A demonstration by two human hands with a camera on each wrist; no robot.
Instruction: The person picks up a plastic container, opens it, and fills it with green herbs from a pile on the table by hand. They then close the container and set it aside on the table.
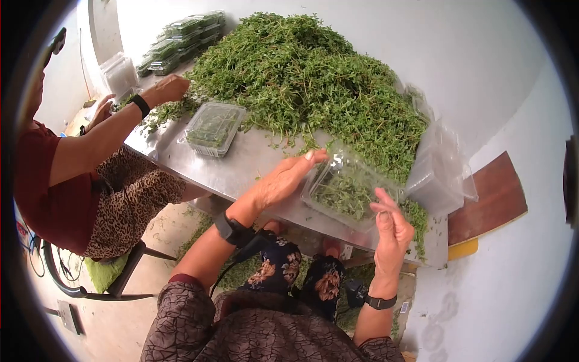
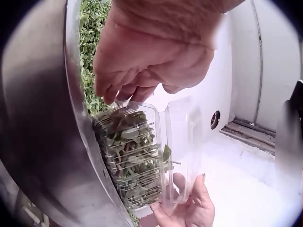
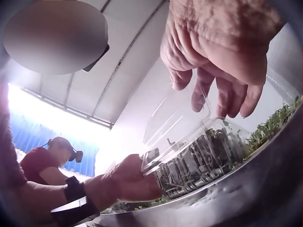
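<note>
A clear plastic box (image 1: 344,194) filled with green sprigs rests on the metal table, its hinged lid (image 2: 183,146) partly raised. My left hand (image 1: 288,180) touches the box's left end, fingers extended. At the right end my right hand (image 1: 393,232) has its fingers at the lid; in the right wrist view this hand (image 3: 222,61) has thumb and fingers spread around the lid's edge. A sprig pokes out between box and lid in the left wrist view. Behind the box lies the large heap of greens (image 1: 301,78).
A closed filled box (image 1: 214,128) stands to the left, and stacked filled boxes (image 1: 181,42) at the back left. Nested empty boxes (image 1: 439,169) stand at the right, near a brown board (image 1: 488,196). Another person (image 1: 66,175) sits at the left, an arm reaching over the table.
</note>
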